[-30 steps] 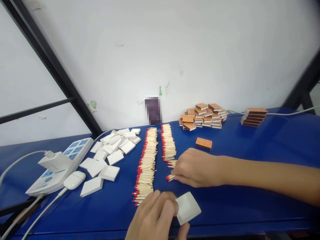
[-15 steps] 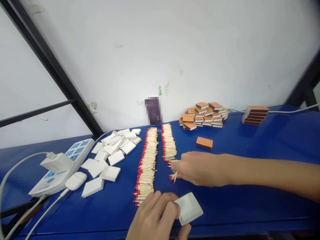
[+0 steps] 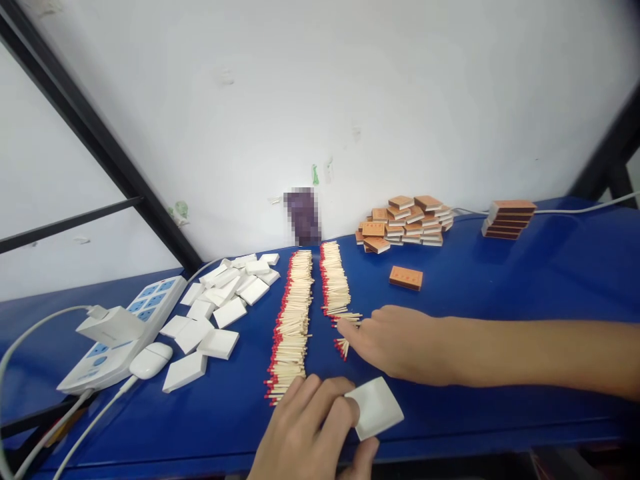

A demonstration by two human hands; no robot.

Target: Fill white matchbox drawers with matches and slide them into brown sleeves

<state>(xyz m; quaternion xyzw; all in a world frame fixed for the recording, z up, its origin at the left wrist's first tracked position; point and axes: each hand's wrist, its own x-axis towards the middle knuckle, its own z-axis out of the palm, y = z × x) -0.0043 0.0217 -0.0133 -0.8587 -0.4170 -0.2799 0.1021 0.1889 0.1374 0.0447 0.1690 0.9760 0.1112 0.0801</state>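
My left hand [image 3: 310, 433] rests at the table's near edge and holds a small white matchbox tray [image 3: 374, 407] between thumb and fingers. My right hand [image 3: 395, 341] lies on the blue table [image 3: 500, 320] with its fingers closed on a small bunch of red-tipped matches [image 3: 343, 347]; its index finger points at the near end of the right row of matches [image 3: 334, 280]. A longer left row of matches [image 3: 293, 317] runs alongside.
Several white trays [image 3: 220, 307] lie at the left. A power strip [image 3: 120, 327] with an adapter, a white earbud case [image 3: 150, 360] and cables sit at far left. Orange matchbox sleeves are piled [image 3: 405, 223] and stacked [image 3: 507, 219] at the back; one [image 3: 406, 277] lies alone.
My right hand has drawn a few matches off the right row and turned them from lying sideways to nearly upright under the fingers. The left hand and tray have barely moved.
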